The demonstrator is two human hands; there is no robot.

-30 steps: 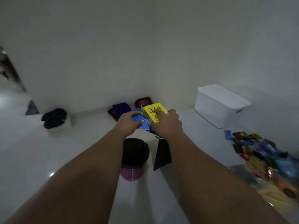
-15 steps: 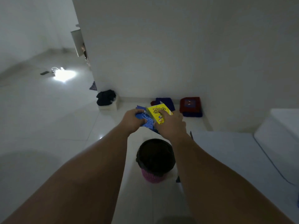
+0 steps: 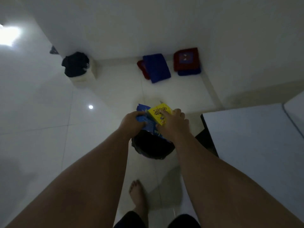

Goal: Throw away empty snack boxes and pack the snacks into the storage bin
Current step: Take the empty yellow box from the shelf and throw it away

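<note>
Item: flattened blue cardboard snack box point(image 3: 144, 120) in my closed left grip point(image 3: 131, 122), yellow cardboard snack box point(image 3: 158, 112) clasped in my right grip point(image 3: 174, 124), both held over the round black-lined waste bin point(image 3: 151, 147), presumably for dropping.

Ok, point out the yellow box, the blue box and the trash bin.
yellow box point(image 3: 158, 111), head view, on its printed front face.
blue box point(image 3: 148, 123), head view, on its middle panel.
trash bin point(image 3: 152, 148), head view, on its dark liner below the boxes.
</note>
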